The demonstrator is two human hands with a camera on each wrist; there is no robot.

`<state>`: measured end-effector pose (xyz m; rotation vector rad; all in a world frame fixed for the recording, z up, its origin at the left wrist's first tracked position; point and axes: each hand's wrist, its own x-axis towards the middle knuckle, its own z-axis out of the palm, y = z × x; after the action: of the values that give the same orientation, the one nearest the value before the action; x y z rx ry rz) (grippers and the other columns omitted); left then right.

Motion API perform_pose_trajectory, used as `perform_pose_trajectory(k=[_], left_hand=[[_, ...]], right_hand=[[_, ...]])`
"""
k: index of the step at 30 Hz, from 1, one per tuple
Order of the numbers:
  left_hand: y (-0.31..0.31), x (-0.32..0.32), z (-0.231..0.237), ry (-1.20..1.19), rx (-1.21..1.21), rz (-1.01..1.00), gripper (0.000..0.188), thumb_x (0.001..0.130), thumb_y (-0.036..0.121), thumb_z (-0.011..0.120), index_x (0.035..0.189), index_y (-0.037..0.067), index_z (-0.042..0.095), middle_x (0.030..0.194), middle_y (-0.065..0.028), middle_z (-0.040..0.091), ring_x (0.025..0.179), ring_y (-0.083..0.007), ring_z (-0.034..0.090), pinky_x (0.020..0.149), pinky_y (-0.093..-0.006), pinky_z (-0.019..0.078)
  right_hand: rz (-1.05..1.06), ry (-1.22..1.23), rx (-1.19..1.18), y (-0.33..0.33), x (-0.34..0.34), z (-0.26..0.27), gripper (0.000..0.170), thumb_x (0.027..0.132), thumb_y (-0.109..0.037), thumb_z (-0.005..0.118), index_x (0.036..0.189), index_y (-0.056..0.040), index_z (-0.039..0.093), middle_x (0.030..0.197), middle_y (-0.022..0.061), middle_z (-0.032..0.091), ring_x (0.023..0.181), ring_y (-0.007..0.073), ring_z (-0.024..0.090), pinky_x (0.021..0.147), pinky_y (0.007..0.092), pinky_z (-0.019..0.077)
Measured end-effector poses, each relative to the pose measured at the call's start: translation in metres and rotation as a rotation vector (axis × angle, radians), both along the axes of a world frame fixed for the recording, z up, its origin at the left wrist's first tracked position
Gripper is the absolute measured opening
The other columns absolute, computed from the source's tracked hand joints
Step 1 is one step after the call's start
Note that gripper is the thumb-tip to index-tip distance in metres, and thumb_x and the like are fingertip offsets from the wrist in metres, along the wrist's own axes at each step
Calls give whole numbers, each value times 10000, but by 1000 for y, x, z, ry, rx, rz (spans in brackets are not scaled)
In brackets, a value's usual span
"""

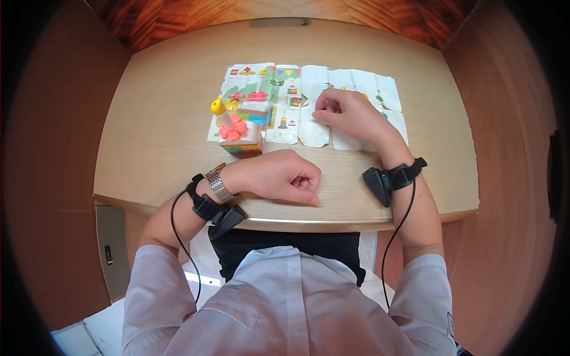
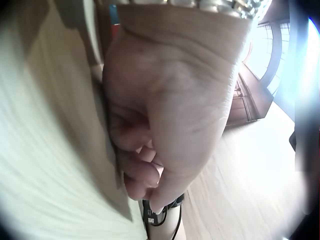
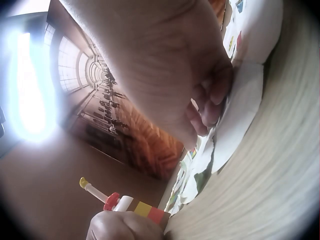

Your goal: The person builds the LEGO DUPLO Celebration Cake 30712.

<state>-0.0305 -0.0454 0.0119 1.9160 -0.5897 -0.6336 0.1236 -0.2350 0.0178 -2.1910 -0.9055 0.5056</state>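
Note:
My left hand (image 1: 282,176) rests on the table near its front edge, fingers loosely curled and nothing held. Just behind it stands a toy-brick cake (image 1: 240,145), upright, with a coral flower (image 1: 233,129) and a white candle tipped with a yellow flame (image 1: 218,107) on top. The right hand (image 1: 350,115) lies over the middle of the creased, unfolded Duplo instruction sheet (image 1: 285,133). Its fingers (image 3: 218,90) bend loosely close to the paper, holding nothing. In the right wrist view, the left hand hides the lower part of the brick cake (image 3: 142,207).
The wooden table (image 1: 154,107) has brown panels on both sides and a handle slot (image 1: 279,22) at its far edge. Wrist cameras are strapped on both arms, their black cables (image 1: 396,237) running down toward the body.

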Motion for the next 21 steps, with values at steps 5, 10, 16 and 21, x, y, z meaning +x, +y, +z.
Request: perform_pose_trajectory(k=[5, 10, 16, 21], left_hand=[[1, 0, 1, -69, 2, -23, 309, 990, 273, 802, 835, 59, 641, 641, 31, 548, 584, -84, 457, 546, -291, 387], [1, -2, 1, -62, 7, -4, 325, 991, 281, 788, 823, 52, 631, 639, 18, 544, 584, -95, 463, 555, -302, 397], [1, -4, -1, -131, 9, -4, 326, 986, 287, 774, 826, 43, 628, 640, -27, 574, 581, -146, 523, 565, -336, 418], [0, -5, 0, -177, 47, -4, 327, 983, 296, 768, 831, 41, 631, 649, -56, 596, 587, -179, 558, 574, -351, 434]], right_hand=[[59, 31, 29, -4, 2, 5, 260, 947, -260, 786, 1059, -26, 769, 835, 73, 711, 766, 174, 620, 722, 335, 516], [72, -19, 184, -14, -16, 17, 250, 957, -228, 788, 1102, -25, 783, 861, 67, 737, 782, 152, 633, 737, 317, 528], [-94, 13, 375, -79, -91, 49, 110, 930, -79, 770, 957, 28, 771, 856, 84, 753, 765, 138, 677, 711, 288, 525], [-58, -102, 341, -131, -129, 70, 54, 919, -21, 750, 927, 29, 767, 826, 88, 748, 731, 127, 676, 690, 292, 529]])
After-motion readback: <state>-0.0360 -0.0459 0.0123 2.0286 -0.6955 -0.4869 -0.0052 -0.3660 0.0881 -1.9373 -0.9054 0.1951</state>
